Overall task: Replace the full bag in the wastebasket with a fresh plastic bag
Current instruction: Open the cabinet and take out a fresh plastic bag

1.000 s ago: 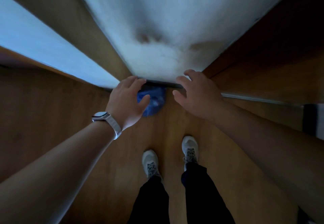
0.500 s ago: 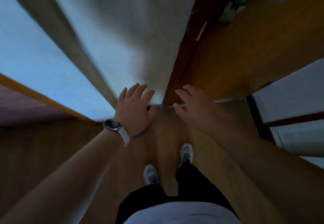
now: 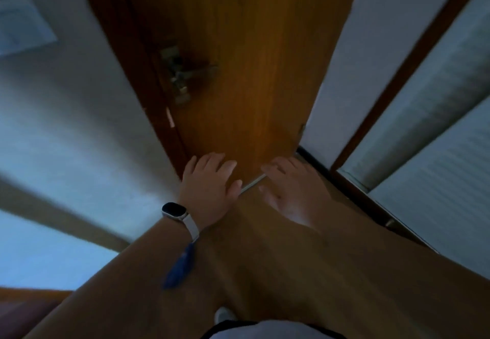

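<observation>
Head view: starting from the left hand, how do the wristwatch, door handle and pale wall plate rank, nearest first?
1. Wristwatch, on the left hand's own wrist.
2. Door handle, ahead on the wooden door.
3. Wall plate, far upper left.

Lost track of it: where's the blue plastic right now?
Head view, left of centre: the blue plastic shows just below the watch on the left wrist, against the floor. What holds it is hidden.

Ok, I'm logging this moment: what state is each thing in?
left hand: open, fingers straight.
right hand: open, fingers spread, palm empty.
wooden door: looks shut, blur leaves doubt.
wristwatch: strapped on left wrist, screen dark.
blue plastic bag: blurred strip by left forearm, in neither hand's fingers.
</observation>
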A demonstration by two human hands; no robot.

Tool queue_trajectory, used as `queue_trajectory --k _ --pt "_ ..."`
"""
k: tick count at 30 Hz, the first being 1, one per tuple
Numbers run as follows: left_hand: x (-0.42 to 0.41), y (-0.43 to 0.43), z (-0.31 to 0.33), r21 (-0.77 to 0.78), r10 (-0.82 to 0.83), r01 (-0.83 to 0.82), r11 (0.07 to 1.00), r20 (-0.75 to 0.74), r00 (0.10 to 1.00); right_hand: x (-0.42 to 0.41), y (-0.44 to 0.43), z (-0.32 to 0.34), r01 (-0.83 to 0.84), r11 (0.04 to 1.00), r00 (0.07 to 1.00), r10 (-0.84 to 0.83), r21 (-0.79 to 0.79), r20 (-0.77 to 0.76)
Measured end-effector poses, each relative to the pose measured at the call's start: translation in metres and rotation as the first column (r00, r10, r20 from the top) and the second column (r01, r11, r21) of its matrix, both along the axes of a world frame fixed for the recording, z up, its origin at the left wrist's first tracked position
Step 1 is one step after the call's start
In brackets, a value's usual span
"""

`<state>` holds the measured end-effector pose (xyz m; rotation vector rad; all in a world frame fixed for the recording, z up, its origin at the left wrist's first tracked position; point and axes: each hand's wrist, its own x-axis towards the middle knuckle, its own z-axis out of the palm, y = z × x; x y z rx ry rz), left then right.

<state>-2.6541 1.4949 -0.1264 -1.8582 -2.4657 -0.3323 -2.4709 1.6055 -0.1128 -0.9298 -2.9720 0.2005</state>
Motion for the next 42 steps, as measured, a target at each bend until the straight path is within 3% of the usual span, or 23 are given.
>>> queue_trajectory --k 7,15,26,33,42 --pt "0.155 0.086 0.034 0.050 -0.274 0.275 0.960 -0.023 0.962 0.179 0.035 0.036 0.306 0.951 0.951 -0.307 0.052 0.024" --pt "0.339 0.152 0.060 0.121 -0.575 0.577 0.808 -0.052 0.817 0.379 0.042 0.048 0.628 0.775 0.778 -0.624 0.066 -0.076" --pt "0.516 0.208 0.087 0.114 -0.849 0.854 0.507 -0.105 0.518 0.542 0.014 0.072 0.864 0.501 0.501 -0.842 0.056 -0.201" --pt "0.603 0.246 0.087 0.106 -0.938 0.942 0.319 -0.109 0.330 0.607 0.009 0.076 0.944 0.327 0.325 -0.917 0.030 -0.231" --pt "0.753 0.322 0.075 0.092 -0.997 0.995 0.031 -0.072 0.037 0.715 0.025 0.074 1.000 -0.028 -0.030 -0.983 -0.014 -0.182"
